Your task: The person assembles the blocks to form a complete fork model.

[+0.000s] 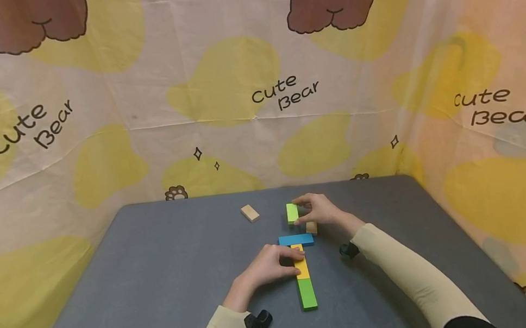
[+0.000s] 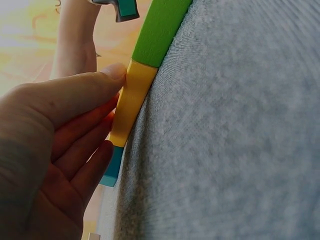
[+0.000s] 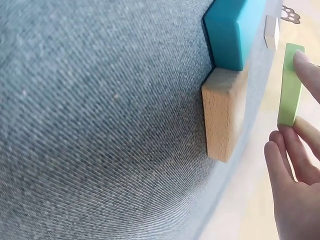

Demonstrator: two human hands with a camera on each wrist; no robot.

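Observation:
Between the thumb and fingertips of my right hand [image 1: 319,209] is a light green block [image 3: 290,87], pinched at its two ends and raised above the table. My left hand [image 1: 268,264] grips a yellow block [image 1: 302,271] lying on the table, thumb on its near part and fingers farther along. A green block [image 1: 307,295] joins the yellow one's near end. Across its far end lies a blue block [image 1: 288,241], forming a T shape. A plain wooden block [image 3: 220,117] touches the blue block's right end, partly hidden by my right hand in the head view.
Another plain wooden block [image 1: 250,213] lies alone toward the far side of the grey table [image 1: 169,285]. A printed curtain [image 1: 213,82] hangs behind and beside the table. Dark wrist cameras [image 1: 259,323] sit on both wrists.

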